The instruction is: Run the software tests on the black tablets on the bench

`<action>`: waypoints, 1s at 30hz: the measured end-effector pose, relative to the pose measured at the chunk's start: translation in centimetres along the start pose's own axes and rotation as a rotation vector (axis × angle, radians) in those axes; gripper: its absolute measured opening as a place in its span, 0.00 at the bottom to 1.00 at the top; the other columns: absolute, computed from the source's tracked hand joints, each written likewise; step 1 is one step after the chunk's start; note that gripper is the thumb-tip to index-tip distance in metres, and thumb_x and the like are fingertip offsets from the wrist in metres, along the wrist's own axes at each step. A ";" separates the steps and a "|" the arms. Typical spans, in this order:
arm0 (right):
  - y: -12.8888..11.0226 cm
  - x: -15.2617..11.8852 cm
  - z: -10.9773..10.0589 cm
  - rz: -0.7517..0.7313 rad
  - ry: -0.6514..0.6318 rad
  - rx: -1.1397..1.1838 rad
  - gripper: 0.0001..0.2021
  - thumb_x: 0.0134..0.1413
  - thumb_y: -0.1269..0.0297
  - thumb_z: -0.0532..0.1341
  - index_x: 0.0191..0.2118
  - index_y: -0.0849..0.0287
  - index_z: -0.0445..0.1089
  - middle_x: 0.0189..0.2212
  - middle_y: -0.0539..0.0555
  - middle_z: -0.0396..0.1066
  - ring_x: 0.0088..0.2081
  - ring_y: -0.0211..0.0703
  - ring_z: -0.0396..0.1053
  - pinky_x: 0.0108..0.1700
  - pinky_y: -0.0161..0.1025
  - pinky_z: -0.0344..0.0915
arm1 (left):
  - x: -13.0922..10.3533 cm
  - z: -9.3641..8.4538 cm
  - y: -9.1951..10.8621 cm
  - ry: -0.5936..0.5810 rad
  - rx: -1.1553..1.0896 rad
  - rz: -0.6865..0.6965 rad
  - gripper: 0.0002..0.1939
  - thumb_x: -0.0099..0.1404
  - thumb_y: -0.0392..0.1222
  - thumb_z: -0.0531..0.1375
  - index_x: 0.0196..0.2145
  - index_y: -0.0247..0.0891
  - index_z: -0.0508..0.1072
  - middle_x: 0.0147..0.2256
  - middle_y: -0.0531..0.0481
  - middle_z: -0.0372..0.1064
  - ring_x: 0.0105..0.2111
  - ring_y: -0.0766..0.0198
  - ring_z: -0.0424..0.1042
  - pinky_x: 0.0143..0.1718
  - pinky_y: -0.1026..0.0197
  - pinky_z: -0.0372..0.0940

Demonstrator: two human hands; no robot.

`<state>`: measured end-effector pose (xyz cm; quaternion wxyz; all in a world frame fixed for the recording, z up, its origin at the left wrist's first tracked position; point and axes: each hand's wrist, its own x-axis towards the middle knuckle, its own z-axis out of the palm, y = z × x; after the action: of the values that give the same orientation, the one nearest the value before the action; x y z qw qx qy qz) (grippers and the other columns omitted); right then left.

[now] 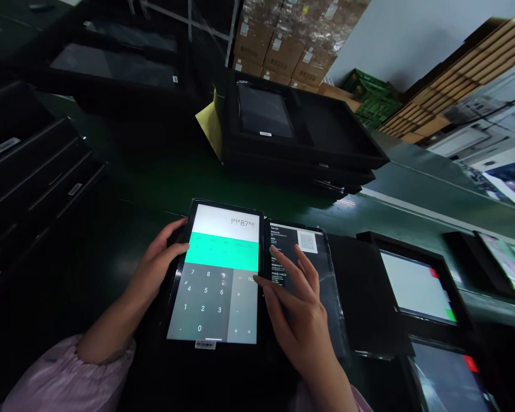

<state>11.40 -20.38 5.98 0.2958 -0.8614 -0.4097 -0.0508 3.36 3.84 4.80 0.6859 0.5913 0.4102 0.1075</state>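
Holding the calculator tablet (214,280) by its left edge, the left hand (158,260) has its grip clamped there, thumb at the front; the right hand (302,312) has its fingers spread apart and holds nothing, one fingertip at the DEL key, contact not determinable; the calculator tablet is directly before the person, beside a second tablet (326,280) to its right; as to progress, the calculator is open and an entry containing 87 stands on its display, so key input is judged under way, clearing of the entry outstanding; the second tablet shows a text page with a QR code (308,241); across the tabletop (154,177), a tablet (264,109) in a black tray (335,120) has a dark screen; whether it has been handled cannot be told.
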 end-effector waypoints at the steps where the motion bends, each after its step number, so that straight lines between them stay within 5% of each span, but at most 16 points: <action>1: 0.1 0.0 -0.1 0.005 0.013 -0.001 0.13 0.70 0.64 0.56 0.47 0.53 0.80 0.67 0.54 0.63 0.73 0.63 0.46 0.59 0.65 0.71 | 0.0 0.0 0.1 0.005 0.003 -0.004 0.30 0.57 0.50 0.66 0.58 0.48 0.74 0.49 0.50 0.76 0.39 0.54 0.76 0.35 0.58 0.69; 26: -0.1 2.3 1.1 -0.009 -0.058 -0.128 0.18 0.73 0.64 0.50 0.50 0.60 0.78 0.68 0.60 0.58 0.73 0.70 0.43 0.60 0.75 0.67 | 0.0 -0.2 0.0 -0.009 -0.017 -0.026 0.28 0.57 0.49 0.66 0.57 0.49 0.75 0.45 0.54 0.78 0.37 0.58 0.76 0.32 0.62 0.70; 30: -0.6 2.6 1.3 -0.012 -0.131 -0.124 0.19 0.73 0.64 0.50 0.57 0.57 0.75 0.72 0.57 0.50 0.74 0.72 0.36 0.62 0.77 0.62 | 0.0 -0.3 -0.1 -0.013 -0.001 -0.017 0.28 0.57 0.49 0.65 0.57 0.49 0.74 0.44 0.53 0.79 0.35 0.58 0.76 0.32 0.62 0.69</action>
<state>12.45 -17.59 6.07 0.2143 -0.8770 -0.4295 -0.0213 3.14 3.98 4.76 0.6896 0.5882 0.4109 0.0979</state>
